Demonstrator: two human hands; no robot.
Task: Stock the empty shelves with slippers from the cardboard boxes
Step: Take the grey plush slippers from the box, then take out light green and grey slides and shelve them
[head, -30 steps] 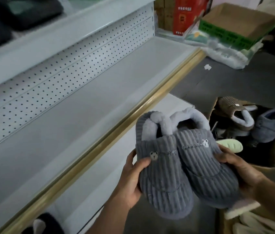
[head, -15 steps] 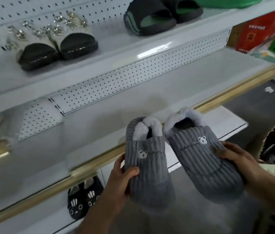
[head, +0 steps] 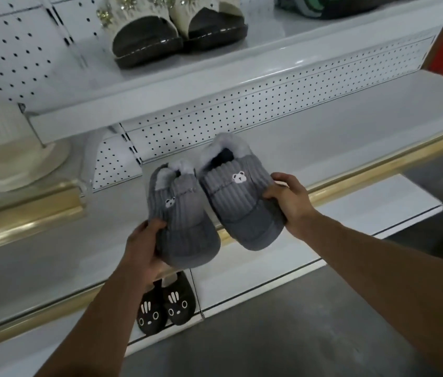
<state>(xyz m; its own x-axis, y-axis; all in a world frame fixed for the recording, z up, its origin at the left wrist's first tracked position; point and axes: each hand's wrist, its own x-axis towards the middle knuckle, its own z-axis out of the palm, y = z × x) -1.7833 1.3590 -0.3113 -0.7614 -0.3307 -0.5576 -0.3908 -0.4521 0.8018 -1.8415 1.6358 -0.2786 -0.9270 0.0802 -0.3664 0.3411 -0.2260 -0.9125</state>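
Holding one grey slipper each, both hands reach toward the middle shelf (head: 323,137). Left hand (head: 144,248) grips the toe of the left slipper (head: 185,221), thumb curled on top. Right hand (head: 289,202) clasps the side of the right slipper (head: 242,205), fingers wrapped round its edge. Both slippers hang just over the shelf's gold front rail (head: 378,164), heels pointing far. Black slippers (head: 166,306) sit on the shelf below; white sandals (head: 177,25) stand above.

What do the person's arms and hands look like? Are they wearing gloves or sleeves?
No gloves and no sleeves show. The left hand and right hand are bare, and both forearms are bare all the way to the picture's bottom edge. No watch, ring or bracelet shows.
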